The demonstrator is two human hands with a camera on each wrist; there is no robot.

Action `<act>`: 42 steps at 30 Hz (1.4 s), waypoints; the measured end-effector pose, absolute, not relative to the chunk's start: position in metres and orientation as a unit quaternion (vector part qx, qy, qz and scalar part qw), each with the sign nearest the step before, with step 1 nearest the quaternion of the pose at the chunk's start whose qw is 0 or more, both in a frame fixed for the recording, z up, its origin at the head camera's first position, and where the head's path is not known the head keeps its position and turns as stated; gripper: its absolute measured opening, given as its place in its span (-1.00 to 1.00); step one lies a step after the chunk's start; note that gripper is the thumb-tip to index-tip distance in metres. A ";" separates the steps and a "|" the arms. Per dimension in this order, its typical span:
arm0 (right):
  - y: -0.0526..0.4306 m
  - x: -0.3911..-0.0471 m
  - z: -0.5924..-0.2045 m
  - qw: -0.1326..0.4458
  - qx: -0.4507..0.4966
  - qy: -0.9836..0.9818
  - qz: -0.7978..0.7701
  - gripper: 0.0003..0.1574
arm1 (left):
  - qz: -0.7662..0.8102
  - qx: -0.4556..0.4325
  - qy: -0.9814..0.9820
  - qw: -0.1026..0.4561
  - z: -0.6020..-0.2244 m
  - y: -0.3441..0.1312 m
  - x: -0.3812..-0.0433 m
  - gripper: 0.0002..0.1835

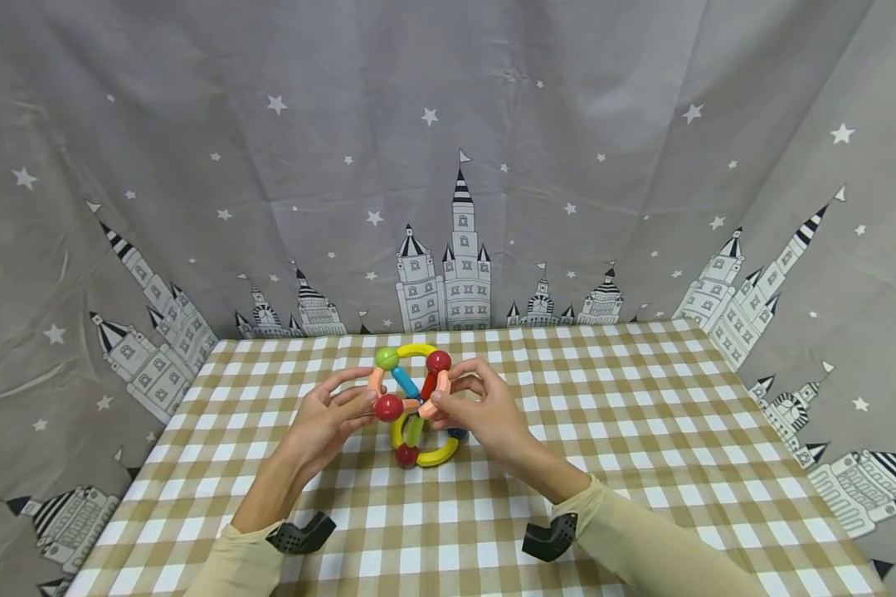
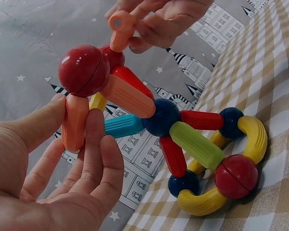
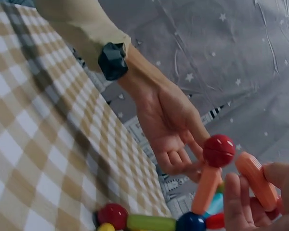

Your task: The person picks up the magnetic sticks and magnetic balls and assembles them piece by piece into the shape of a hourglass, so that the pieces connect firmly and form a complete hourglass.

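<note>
A magnetic rod-and-ball structure stands on the table between the hands. In the left wrist view, its central navy ball (image 2: 161, 118) joins red, blue, orange and lime rods. Below it is a ring of yellow curved rods (image 1: 439, 454) and balls. My left hand (image 1: 317, 427) pinches an orange rod (image 2: 76, 124) under the near red ball (image 1: 390, 407), at the upper ring's left. My right hand (image 1: 493, 414) pinches another orange rod (image 3: 256, 180), one end at the upper-right red ball (image 1: 438, 361). A green ball (image 1: 386, 358) and a yellow arc (image 1: 416, 350) form the ring's far side.
A brown-and-white checked cloth (image 1: 612, 431) covers the table. Behind and at both sides hangs a grey curtain (image 1: 567, 75) printed with castles and stars. Each wrist wears a dark camera mount (image 1: 301, 533).
</note>
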State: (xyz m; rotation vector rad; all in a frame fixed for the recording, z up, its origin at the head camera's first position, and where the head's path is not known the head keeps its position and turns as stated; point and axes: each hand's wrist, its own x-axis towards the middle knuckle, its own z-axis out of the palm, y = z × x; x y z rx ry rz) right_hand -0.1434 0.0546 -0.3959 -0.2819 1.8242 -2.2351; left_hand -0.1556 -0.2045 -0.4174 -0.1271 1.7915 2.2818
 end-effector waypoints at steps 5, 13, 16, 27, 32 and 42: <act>0.044 -0.139 -0.399 0.112 -0.072 0.611 -0.780 -0.49 | 0.778 -0.047 0.615 0.115 -0.419 -0.204 -0.154 -0.43; 0.038 -0.137 -0.404 0.093 -0.070 0.598 -0.793 -0.50 | 0.780 -0.043 0.615 0.108 -0.419 -0.203 -0.154 -0.45; 0.037 -0.137 -0.405 0.088 -0.070 0.596 -0.795 -0.49 | 0.781 -0.043 0.615 0.104 -0.418 -0.202 -0.153 -0.47; 0.034 -0.135 -0.404 0.089 -0.067 0.589 -0.800 -0.51 | 0.787 -0.040 0.609 0.092 -0.416 -0.199 -0.149 -0.51; 0.035 -0.135 -0.404 0.090 -0.061 0.592 -0.799 -0.50 | 0.787 -0.045 0.610 0.085 -0.415 -0.197 -0.148 -0.49; 0.037 -0.137 -0.406 0.089 -0.057 0.597 -0.795 -0.52 | 0.778 -0.052 0.621 0.083 -0.412 -0.192 -0.146 -0.42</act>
